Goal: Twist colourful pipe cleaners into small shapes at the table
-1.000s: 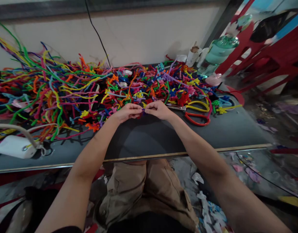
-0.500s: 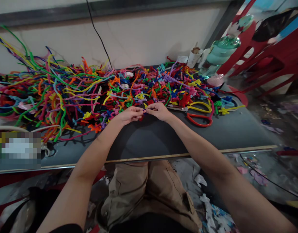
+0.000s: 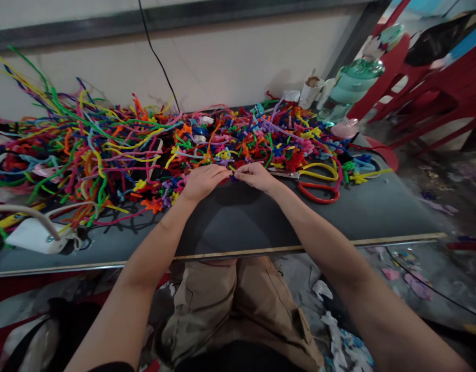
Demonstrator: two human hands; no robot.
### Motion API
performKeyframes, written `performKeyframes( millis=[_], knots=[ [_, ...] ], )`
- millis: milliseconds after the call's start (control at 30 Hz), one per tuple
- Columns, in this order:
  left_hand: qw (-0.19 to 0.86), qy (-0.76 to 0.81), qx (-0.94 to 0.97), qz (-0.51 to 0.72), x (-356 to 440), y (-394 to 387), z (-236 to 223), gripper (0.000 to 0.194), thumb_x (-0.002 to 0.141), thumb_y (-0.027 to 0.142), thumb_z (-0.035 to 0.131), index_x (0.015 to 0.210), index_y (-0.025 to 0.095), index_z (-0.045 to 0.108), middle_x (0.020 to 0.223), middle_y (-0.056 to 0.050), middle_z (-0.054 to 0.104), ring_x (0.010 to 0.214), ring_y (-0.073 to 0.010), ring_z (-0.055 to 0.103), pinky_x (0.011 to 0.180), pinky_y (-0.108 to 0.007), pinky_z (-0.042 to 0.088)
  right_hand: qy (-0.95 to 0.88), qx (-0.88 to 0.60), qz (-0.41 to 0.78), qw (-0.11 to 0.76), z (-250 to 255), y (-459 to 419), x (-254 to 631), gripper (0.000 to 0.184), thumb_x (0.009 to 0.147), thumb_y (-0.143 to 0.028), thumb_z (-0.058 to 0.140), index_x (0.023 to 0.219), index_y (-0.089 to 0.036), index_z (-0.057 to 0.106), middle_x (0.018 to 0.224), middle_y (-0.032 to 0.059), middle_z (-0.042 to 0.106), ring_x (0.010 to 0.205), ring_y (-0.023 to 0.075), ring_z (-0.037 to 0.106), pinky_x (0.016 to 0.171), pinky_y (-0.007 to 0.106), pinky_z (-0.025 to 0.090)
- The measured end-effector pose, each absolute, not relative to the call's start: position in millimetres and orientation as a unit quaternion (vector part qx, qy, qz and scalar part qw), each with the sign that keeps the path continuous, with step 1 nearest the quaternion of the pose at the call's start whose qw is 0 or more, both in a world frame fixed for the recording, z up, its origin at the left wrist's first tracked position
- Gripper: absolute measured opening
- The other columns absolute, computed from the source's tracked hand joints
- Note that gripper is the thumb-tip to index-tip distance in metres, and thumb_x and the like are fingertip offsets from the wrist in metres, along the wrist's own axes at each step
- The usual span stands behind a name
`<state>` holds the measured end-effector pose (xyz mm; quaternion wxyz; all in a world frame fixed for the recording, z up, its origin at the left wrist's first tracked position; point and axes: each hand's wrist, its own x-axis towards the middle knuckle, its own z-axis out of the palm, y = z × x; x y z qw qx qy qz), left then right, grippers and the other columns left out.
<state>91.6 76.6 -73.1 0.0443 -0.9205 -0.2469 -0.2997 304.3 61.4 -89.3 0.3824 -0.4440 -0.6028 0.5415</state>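
Note:
My left hand (image 3: 204, 181) and my right hand (image 3: 255, 175) meet over the front of the table, fingertips nearly touching. Both are closed in a pinch on a small dark purple pipe cleaner piece (image 3: 233, 179), mostly hidden by the fingers. A bit of yellow shows at the fingertips; whether it belongs to that piece I cannot tell. Just behind the hands lies a tangled heap of pipe cleaners (image 3: 218, 139) in many colours, some twisted into small flower-like shapes. To the right of my right hand rest scissors (image 3: 318, 194) with one red and one yellow handle loop.
The dark table (image 3: 238, 227) has a light front edge above my lap. A white device with a curved arm (image 3: 36, 235) stands at the left. At the back right are a white cup (image 3: 310, 93) and a green transparent bottle (image 3: 354, 85). Red chairs (image 3: 427, 98) stand beyond; scraps litter the floor.
My left hand has turned so that its back faces up more, with the fingers straighter. My right hand has barely shifted. The view has moved slightly.

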Motion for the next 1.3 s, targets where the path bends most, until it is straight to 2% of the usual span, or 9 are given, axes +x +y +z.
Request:
performKeyframes(
  millis=[200, 367, 500, 600, 667, 733, 867, 1000, 1300],
  knots=[
    [0.123, -0.211, -0.941, -0.233, 90, 75, -70, 0.031, 0.099, 0.021, 0.038, 0.113, 0.020, 0.066, 0.104, -0.009, 0.072, 0.101, -0.0161, 0.066, 0.083, -0.028, 0.051, -0.615, -0.422, 0.579, 0.328, -85, 60, 308, 0.044, 0.067, -0.055, 0.070, 0.074, -0.012, 0.064, 0.045, -0.0093, 0.036, 0.043, 0.0046, 0.026, 0.044, 0.024, 0.016],
    [0.094, -0.274, -0.931, -0.222, 102, 70, -69, 0.032, 0.099, 0.030, 0.037, 0.100, 0.015, 0.066, 0.094, -0.011, 0.070, 0.091, -0.0193, 0.067, 0.073, -0.029, 0.050, -0.655, -0.440, 0.504, 0.351, -82, 57, 306, 0.040, 0.074, -0.052, 0.066, 0.075, -0.012, 0.065, 0.055, -0.0034, 0.050, 0.050, 0.0061, 0.037, 0.050, 0.023, 0.026],
    [-0.070, -0.413, -0.868, -0.268, 119, 62, -71, 0.027, 0.094, 0.032, 0.045, 0.088, 0.015, 0.065, 0.086, -0.010, 0.068, 0.080, -0.0192, 0.065, 0.067, -0.028, 0.047, -0.714, -0.496, 0.315, 0.381, -78, 48, 303, 0.025, 0.082, -0.038, 0.062, 0.080, -0.014, 0.069, 0.069, 0.0032, 0.064, 0.059, 0.0112, 0.052, 0.058, 0.025, 0.035],
    [-0.325, -0.491, -0.761, -0.271, 125, 62, -72, 0.029, 0.093, 0.032, 0.047, 0.074, 0.015, 0.062, 0.063, -0.004, 0.061, 0.058, -0.0142, 0.058, 0.056, -0.026, 0.043, -0.749, -0.515, 0.198, 0.367, -77, 39, 301, 0.017, 0.084, -0.030, 0.061, 0.086, -0.018, 0.071, 0.081, 0.0062, 0.071, 0.071, 0.0156, 0.061, 0.064, 0.026, 0.039],
    [-0.486, -0.498, -0.675, -0.246, 125, 65, -72, 0.032, 0.092, 0.035, 0.049, 0.069, 0.015, 0.059, 0.056, -0.002, 0.056, 0.050, -0.0123, 0.054, 0.049, -0.024, 0.038, -0.759, -0.517, 0.164, 0.359, -77, 36, 300, 0.017, 0.085, -0.031, 0.060, 0.088, -0.019, 0.072, 0.087, 0.0068, 0.072, 0.075, 0.0169, 0.063, 0.066, 0.026, 0.040],
    [-0.539, -0.486, -0.643, -0.245, 122, 68, -72, 0.032, 0.090, 0.039, 0.053, 0.070, 0.015, 0.060, 0.058, -0.003, 0.057, 0.050, -0.0125, 0.055, 0.047, -0.024, 0.038, -0.753, -0.520, 0.167, 0.366, -78, 36, 299, 0.018, 0.086, -0.032, 0.059, 0.088, -0.019, 0.071, 0.085, 0.0065, 0.072, 0.073, 0.0167, 0.062, 0.065, 0.026, 0.040],
    [-0.281, -0.423, -0.791, -0.342, 113, 70, -69, 0.024, 0.091, 0.036, 0.054, 0.094, 0.017, 0.069, 0.089, -0.008, 0.070, 0.083, -0.0177, 0.065, 0.073, -0.029, 0.049, -0.715, -0.514, 0.245, 0.406, -78, 44, 301, 0.023, 0.084, -0.035, 0.059, 0.079, -0.015, 0.069, 0.068, 0.0042, 0.065, 0.060, 0.0128, 0.054, 0.058, 0.025, 0.037],
    [-0.034, -0.324, -0.894, -0.309, 105, 69, -66, 0.025, 0.095, 0.031, 0.049, 0.101, 0.022, 0.071, 0.103, -0.008, 0.071, 0.101, -0.0204, 0.064, 0.089, -0.035, 0.046, -0.687, -0.489, 0.326, 0.428, -79, 51, 305, 0.029, 0.080, -0.041, 0.059, 0.072, -0.014, 0.067, 0.060, 0.0008, 0.057, 0.052, 0.0087, 0.043, 0.053, 0.024, 0.032],
    [0.010, -0.291, -0.916, -0.277, 100, 66, -62, 0.028, 0.097, 0.028, 0.043, 0.100, 0.021, 0.070, 0.101, -0.010, 0.070, 0.099, -0.0196, 0.064, 0.085, -0.032, 0.047, -0.651, -0.435, 0.477, 0.399, -84, 53, 304, 0.043, 0.071, -0.055, 0.066, 0.074, -0.013, 0.066, 0.058, -0.0019, 0.050, 0.049, 0.0055, 0.033, 0.047, 0.022, 0.022]
  ],
)
